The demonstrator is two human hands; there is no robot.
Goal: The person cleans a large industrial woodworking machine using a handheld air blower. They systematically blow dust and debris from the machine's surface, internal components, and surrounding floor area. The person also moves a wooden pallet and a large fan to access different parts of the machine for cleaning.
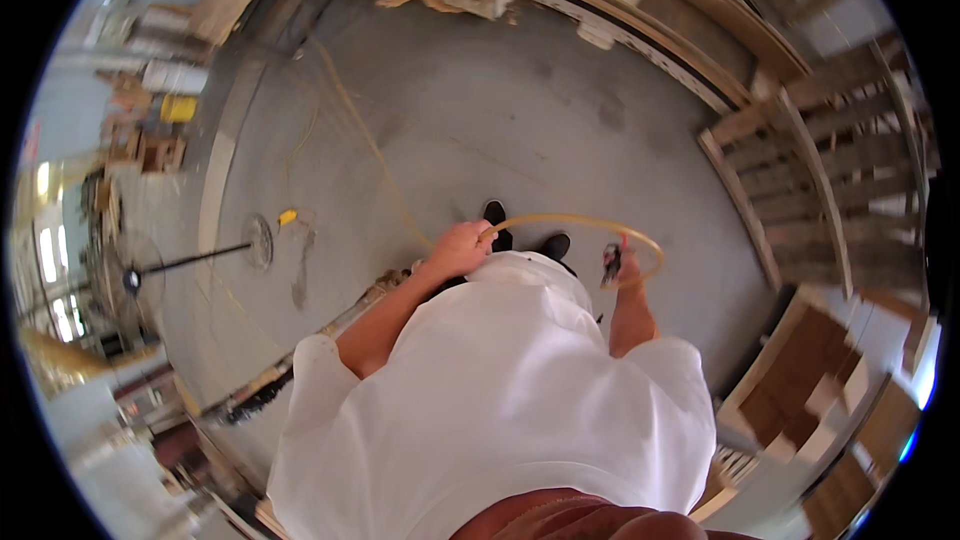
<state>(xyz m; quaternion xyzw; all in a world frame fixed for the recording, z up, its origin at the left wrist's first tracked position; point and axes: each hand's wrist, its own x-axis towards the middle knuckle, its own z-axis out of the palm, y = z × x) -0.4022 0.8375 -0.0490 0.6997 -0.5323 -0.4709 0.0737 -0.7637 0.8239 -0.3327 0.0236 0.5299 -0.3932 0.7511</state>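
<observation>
My left hand [462,248] is closed round a yellowish air hose [560,219] in front of my waist. From there the hose arcs to the right and curls down beside my right hand [629,268]. That hand grips a small dark hand tool [612,262] with a bit of red at its top; its exact kind is too small to make out. The hose's curl ends close to the tool, but the joint between them cannot be seen clearly. Leftward from my left hand, the hose trails across the grey floor to the far side.
A pedestal fan [133,280] stands at the left, its round base [258,242] near a yellow object [288,216] on the floor. Slatted wooden pallets [820,195] lean at the right. Long boards [640,20] line the far side. Cardboard boxes [805,375] sit lower right.
</observation>
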